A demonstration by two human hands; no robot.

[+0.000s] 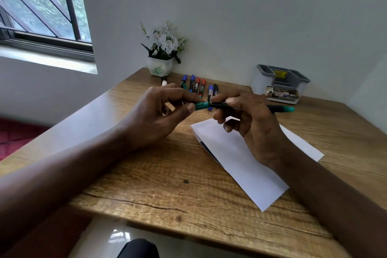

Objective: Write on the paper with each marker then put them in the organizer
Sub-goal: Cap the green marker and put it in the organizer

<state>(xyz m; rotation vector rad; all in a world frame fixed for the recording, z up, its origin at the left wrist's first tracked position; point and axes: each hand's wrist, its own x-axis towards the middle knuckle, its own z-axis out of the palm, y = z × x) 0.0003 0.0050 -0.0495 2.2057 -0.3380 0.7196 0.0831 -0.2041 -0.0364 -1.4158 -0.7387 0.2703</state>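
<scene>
I hold a green marker point(276, 108) level above the table, between both hands. My right hand point(249, 119) grips its black barrel, and the green end sticks out to the right. My left hand point(161, 115) pinches the green cap point(202, 105) at the other end, between thumb and fingers. Whether the cap is seated or slightly off I cannot tell. The white paper point(236, 159) lies on the wooden table point(167, 184) under my right hand. Several blue, red and black markers point(198, 86) lie in a row behind my hands. The grey organizer point(280, 82) stands at the back right.
A white pot of white flowers point(162, 52) stands at the back against the wall. One white-tipped marker point(164, 80) lies just in front of it. The table's left edge runs beside a window and a red floor area.
</scene>
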